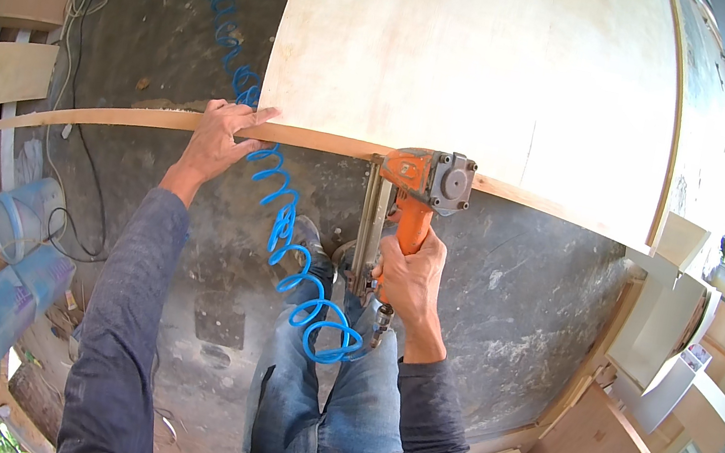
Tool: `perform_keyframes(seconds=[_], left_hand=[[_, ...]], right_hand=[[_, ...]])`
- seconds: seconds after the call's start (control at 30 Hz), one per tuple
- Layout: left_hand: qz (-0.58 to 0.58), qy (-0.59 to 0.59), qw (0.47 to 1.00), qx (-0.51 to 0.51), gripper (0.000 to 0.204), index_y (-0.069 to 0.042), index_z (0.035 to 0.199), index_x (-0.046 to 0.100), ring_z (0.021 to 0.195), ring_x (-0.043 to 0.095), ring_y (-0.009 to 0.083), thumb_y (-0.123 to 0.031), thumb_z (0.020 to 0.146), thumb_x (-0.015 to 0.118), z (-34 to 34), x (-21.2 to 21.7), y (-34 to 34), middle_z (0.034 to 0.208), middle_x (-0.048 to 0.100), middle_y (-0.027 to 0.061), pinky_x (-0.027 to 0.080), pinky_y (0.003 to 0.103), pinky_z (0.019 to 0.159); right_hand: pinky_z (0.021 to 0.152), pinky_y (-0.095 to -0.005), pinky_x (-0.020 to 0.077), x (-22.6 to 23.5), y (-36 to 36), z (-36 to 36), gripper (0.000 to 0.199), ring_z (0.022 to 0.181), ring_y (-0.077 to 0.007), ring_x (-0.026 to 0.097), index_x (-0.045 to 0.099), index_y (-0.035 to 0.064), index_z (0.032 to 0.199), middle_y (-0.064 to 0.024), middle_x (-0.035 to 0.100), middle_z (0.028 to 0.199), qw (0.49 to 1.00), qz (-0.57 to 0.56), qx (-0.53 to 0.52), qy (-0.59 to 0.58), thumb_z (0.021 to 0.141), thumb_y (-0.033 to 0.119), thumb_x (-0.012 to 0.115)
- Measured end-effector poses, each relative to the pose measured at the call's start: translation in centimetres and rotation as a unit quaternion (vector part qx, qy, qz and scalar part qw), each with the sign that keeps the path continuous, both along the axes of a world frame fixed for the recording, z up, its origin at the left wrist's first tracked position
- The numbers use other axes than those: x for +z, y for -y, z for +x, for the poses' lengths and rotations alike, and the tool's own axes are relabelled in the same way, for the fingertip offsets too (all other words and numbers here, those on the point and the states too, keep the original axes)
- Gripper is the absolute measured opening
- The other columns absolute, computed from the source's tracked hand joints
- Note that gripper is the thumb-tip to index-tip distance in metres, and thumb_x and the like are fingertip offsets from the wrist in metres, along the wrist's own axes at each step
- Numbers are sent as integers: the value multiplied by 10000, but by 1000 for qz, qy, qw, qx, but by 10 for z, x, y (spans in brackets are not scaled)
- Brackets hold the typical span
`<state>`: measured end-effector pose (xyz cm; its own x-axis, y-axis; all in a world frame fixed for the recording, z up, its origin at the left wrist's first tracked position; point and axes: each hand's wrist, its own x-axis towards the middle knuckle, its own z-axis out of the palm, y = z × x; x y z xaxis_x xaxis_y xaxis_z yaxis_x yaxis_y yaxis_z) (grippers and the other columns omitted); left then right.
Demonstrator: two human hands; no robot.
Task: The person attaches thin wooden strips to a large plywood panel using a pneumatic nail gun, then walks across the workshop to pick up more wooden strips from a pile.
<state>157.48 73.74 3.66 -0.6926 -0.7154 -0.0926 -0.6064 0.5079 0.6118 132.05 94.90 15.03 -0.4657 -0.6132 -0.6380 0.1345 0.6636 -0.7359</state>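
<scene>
A large pale plywood panel (pixel 469 61) lies in front of me, and a long thin wooden strip (pixel 110 117) runs along its near edge, sticking out well past the panel's left corner. My left hand (pixel 218 141) grips the strip at that corner, fingers over the top and thumb on the near side. In my right hand (pixel 411 279) is the handle of an orange air nail gun (pixel 414 221), its head over the strip near the panel's middle. A blue coiled air hose (pixel 281 222) hangs between my arms; the gun's metal fitting is at the handle's lower end.
Boards (pixel 16 73) are stacked along the left side, with cables beside them. A white and blue bucket (pixel 29 211) stands at lower left. More cut boards (pixel 590 446) and box-like pieces (pixel 665 324) lean at the right. The concrete floor (pixel 500 328) shows below the panel.
</scene>
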Motion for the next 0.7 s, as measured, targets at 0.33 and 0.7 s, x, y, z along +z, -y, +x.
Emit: perform_keyframes(seconds=[0.33,0.7], left_hand=[[10,-8,1000,4,518,-192,1313,724,905,579,243,-238,805,811,2,0,1,976,721,57,372,378,999],[4,-11,1000,-4,550,-197,1322,717,924,595,255,-211,781,813,4,-5,2,960,709,60,378,391,996]], right_hand=[[476,-276,492,-6,-13,-8,306,495,-96,565,607,-54,1165,-12,561,648,999,-16,-42,18,877,49,581],[464,-272,484,-3,-11,-9,284,490,-100,565,612,-45,1147,-12,557,650,999,-19,-41,13,883,55,579]])
